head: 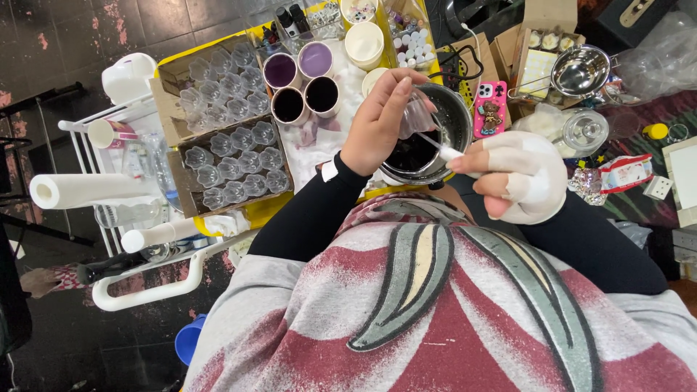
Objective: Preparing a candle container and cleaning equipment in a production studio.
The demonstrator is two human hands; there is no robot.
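Two hands meet over the dark pot (428,141). The left hand (381,120) pinches a small clear cup (420,116) by its rim, tipped with its mouth toward the right hand. The right hand (519,178), wrapped in white, closes thumb and fingers on a thin white stick (439,145). The stick's long axis runs up and left from that grip, its tip at the cup. Both sit just above the pot's dark liquid, with trays of clear moulds (232,167) well to the left.
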